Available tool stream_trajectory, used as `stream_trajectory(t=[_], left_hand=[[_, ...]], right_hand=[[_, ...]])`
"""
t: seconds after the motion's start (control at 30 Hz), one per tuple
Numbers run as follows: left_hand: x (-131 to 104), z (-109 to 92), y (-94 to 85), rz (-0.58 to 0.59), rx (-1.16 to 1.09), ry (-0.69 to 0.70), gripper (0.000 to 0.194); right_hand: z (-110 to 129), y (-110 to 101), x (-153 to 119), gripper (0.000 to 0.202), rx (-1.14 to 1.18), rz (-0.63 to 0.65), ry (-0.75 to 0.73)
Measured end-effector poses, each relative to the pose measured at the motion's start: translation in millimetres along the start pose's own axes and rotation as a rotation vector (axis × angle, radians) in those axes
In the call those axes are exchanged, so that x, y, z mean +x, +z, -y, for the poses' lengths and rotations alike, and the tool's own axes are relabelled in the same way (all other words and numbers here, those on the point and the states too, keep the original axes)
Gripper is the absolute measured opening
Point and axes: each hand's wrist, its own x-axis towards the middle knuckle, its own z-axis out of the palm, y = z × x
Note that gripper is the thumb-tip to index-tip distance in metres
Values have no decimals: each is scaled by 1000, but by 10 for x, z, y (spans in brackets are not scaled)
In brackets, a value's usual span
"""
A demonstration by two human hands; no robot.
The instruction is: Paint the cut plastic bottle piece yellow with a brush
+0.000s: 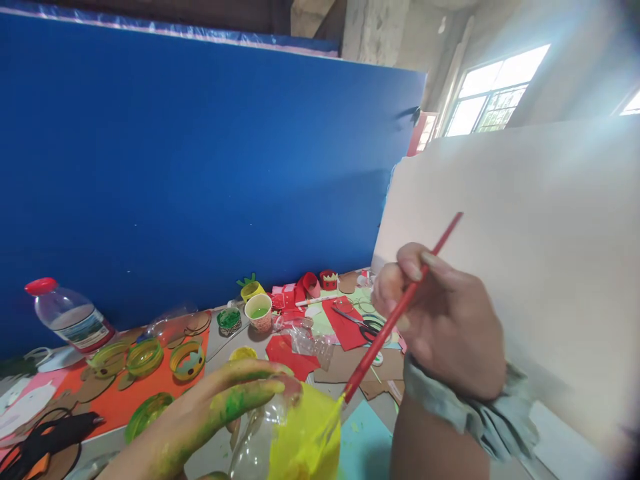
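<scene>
My right hand (445, 313) grips a red-handled paintbrush (395, 320) between thumb and fingers. Its yellow-wet bristles touch the side of a clear plastic bottle (253, 443). Bright yellow paint (307, 437) coats the right part of that bottle, while the left part is still see-through. My left hand (220, 410), smeared with green and yellow paint, holds the bottle with its fingers over the top. The lower end of the bottle runs out of the picture. A yellow paint pot (243, 353) shows just behind my left fingers.
A paper cup (259, 312) of green liquid and a green paint pot (229, 321) stand behind. Scissors (363, 325) lie on red paper at right. Painted plastic rings (187, 361), a red-capped bottle (75, 317) and a black glue gun (55, 430) are at left. A blue panel (200, 167) closes off the back.
</scene>
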Motion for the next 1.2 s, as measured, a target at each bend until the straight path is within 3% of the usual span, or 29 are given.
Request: stream_trajectory(t=[0.13, 0.27, 0.4, 0.87, 1.2], left_hand=[[20, 115, -52, 47, -19, 186, 43], [24, 17, -93, -7, -51, 34, 33], [16, -83, -102, -20, -65, -20, 34], [36, 13, -46, 17, -133, -395, 32], [115, -67, -2, 11, -170, -538, 25]], right_hand=[[-124, 94, 32, 31, 135, 131, 161], [-221, 120, 44, 32, 215, 150, 237], [-258, 86, 92, 29, 240, 124, 254], [-223, 101, 88, 24, 242, 76, 218], [-226, -142, 120, 25, 200, 5, 173]])
